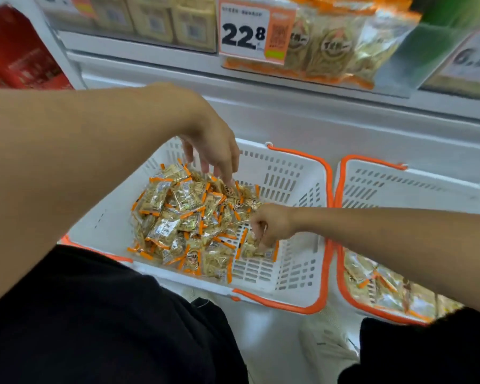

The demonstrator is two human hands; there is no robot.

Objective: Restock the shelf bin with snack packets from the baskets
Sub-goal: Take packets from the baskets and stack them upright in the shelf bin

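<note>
While left hand (pixel 216 151) hovers, right hand (pixel 272 225) pinches pkt (pixel 257 246) in basket (pixel 297 173).

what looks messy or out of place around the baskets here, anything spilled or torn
Nothing looks spilled or torn. The snack packets lie in a loose jumble inside the left basket, none on the floor. The left hand reaches into the pile; the right hand pinches a packet. The right basket also holds packets.
</note>
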